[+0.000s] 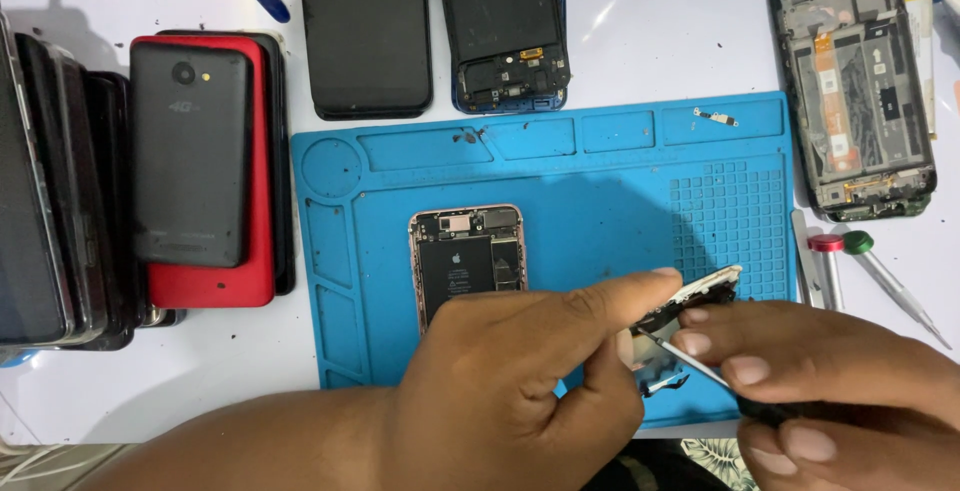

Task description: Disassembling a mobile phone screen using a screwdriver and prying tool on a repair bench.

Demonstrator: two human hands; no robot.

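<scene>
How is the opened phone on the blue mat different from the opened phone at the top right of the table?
The phone on the mat looks smaller, with a pale metal rim; the phone at top right looks larger, with a dark frame. The first lies on the blue mat, partly hidden by the left hand; the second lies on the white table, fully in view. Both lie flat with their insides exposed.

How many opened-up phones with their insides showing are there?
3. One opened phone lies on the blue mat, partly behind the left hand. One lies above the mat at top centre. One lies at top right. The stack at left may hide more.
</scene>
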